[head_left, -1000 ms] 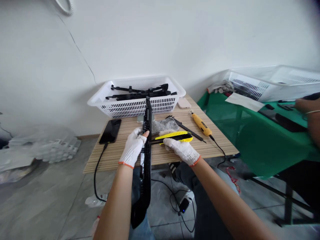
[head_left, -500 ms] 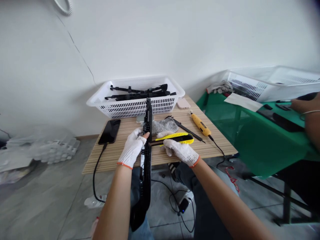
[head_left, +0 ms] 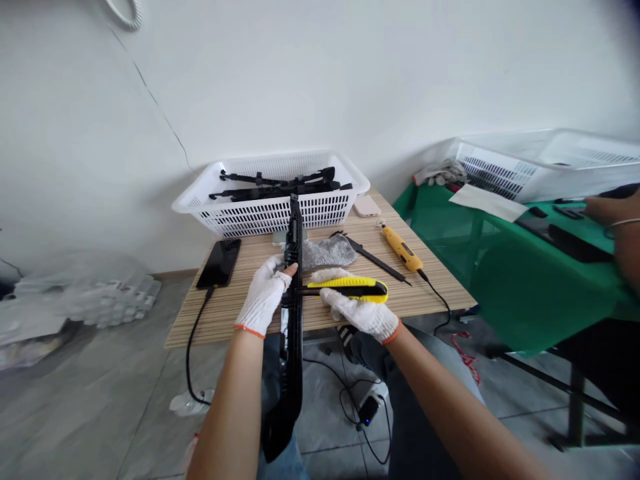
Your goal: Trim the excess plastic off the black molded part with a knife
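Observation:
My left hand (head_left: 265, 290), in a white knit glove with the thumb tip bare, is closed around a long black plastic trim part (head_left: 294, 333). The part stretches from near the basket, over the table's front edge, down to my lap. A yellow and black utility knife (head_left: 357, 289) is gripped in my gloved right hand (head_left: 357, 310). Its front end points left and meets the part's right edge, just below my left thumb; whether it touches is hard to tell. Behind the knife lies a crumpled grey cloth (head_left: 330, 251).
A white basket (head_left: 270, 217) with several black parts stands at the table's back. On the striped table (head_left: 320, 321) lie a black phone (head_left: 219, 263), a yellow corded tool (head_left: 403, 249), a thin black strip (head_left: 377, 260) and a pink phone (head_left: 367, 206). Another person's hand (head_left: 613, 210) is over the green-covered table (head_left: 450, 233).
The knife has turned from a slight tilt to nearly level, its handle end lower, and my right hand has shifted slightly down with it. My left hand keeps its hold on the trim part.

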### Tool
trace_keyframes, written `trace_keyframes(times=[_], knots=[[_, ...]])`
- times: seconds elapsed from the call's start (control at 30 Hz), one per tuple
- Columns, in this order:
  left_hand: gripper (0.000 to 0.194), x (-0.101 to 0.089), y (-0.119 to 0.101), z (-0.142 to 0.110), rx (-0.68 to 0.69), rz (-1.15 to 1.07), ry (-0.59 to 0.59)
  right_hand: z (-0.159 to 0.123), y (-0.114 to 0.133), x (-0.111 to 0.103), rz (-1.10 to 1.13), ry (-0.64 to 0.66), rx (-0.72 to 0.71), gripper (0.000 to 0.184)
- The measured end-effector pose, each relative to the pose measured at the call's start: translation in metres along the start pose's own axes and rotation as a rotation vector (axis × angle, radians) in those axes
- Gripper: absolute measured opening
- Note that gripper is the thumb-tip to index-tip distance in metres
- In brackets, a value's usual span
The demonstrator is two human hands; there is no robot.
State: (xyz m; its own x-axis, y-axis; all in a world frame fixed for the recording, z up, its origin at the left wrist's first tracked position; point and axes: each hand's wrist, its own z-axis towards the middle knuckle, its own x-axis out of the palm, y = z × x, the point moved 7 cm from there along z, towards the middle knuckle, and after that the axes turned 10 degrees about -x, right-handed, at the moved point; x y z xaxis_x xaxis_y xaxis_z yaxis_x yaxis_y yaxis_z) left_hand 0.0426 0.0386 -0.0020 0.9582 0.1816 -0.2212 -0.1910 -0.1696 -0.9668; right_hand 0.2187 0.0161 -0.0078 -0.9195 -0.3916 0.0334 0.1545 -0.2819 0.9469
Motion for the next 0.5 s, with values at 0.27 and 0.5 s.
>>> trace_keyframes(times=[0.27,0.5], knots=[[0.036,-0.003,0.003,0.002,-0.005,0.038,-0.039,-0.022,0.019,0.008,-0.686,0.148,-0.436,0.032],[0.044,-0.009,0.009,0.001,-0.043,-0.036,-0.083,-0.016,0.015,0.008,-0.841,0.128,-0.437,0.032]])
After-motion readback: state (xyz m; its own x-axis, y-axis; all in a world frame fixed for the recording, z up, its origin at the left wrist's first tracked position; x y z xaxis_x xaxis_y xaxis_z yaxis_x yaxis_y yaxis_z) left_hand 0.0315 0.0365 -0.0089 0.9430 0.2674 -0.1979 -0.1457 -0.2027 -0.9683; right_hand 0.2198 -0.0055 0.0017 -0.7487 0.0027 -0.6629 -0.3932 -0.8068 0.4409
